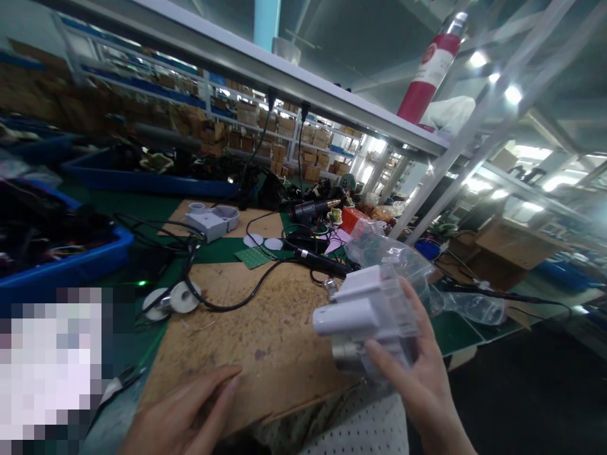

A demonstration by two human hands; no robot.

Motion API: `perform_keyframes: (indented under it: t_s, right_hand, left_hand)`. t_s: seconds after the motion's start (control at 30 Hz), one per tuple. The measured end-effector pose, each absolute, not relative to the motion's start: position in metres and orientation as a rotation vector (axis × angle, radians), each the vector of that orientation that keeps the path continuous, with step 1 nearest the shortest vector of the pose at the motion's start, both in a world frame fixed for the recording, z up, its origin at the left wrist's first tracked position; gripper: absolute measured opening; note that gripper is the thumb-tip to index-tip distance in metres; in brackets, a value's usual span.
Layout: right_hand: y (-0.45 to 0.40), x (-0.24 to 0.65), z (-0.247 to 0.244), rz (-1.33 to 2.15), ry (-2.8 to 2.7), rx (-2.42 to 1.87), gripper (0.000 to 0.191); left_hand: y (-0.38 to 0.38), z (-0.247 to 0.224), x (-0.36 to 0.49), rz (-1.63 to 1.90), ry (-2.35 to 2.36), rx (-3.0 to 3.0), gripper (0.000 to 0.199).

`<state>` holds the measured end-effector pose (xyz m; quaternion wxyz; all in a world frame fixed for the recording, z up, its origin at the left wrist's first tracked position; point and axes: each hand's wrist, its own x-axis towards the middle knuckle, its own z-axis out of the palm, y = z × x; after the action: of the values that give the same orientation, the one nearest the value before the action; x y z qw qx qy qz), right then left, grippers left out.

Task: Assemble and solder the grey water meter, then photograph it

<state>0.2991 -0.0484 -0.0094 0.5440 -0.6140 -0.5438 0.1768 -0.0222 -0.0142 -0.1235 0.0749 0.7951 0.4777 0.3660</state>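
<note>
My right hand (417, 366) grips a white plastic housing (367, 316) with a clear part on its right side. A round metallic piece (346, 355) shows beneath the housing, which is held over the right front edge of a worn wooden board (265, 335). Low over the board's left front, my left hand (194, 411) has its fingers stretched out and holds nothing. Part of that hand is cut off by the lower edge of the view.
A solder spool (184, 297) and a black cable (227, 308) lie left of the board. Behind it are a green circuit board (255, 256), a grey plastic part (213, 222) and a heat gun (315, 210). Blue bins (109, 256) stand left; a clear plastic bag (389, 249) lies right.
</note>
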Motion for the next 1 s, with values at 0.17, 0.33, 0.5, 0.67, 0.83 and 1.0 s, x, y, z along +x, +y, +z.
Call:
perform_keyframes:
  t_s: [0.17, 0.33, 0.5, 0.67, 0.83, 1.0]
  right_hand:
    - [-0.017, 0.286, 0.002, 0.128, -1.803, -1.726, 0.082]
    - [0.002, 0.282, -0.007, 0.213, -1.84, -1.771, 0.083]
    - [0.006, 0.269, -0.011, 0.178, -1.863, -1.85, 0.083]
    - [0.004, 0.265, -0.012, 0.127, -1.921, -1.861, 0.087]
    - [0.0, 0.268, -0.015, 0.075, -1.947, -1.793, 0.085]
    - [0.0, 0.271, -0.014, 0.11, -1.925, -1.822, 0.085]
  left_hand:
    - [-0.014, -0.112, -0.019, 1.174, 1.373, 2.412, 0.027]
    - [-0.015, -0.103, -0.017, 1.212, 1.366, 2.432, 0.027]
    - [-0.015, -0.101, -0.015, 1.192, 1.363, 2.425, 0.029]
    - [-0.016, -0.104, -0.017, 1.165, 1.362, 2.418, 0.028]
    - [-0.016, -0.107, -0.019, 1.109, 1.364, 2.407, 0.029]
    - [-0.017, -0.098, -0.014, 1.142, 1.389, 2.377, 0.031]
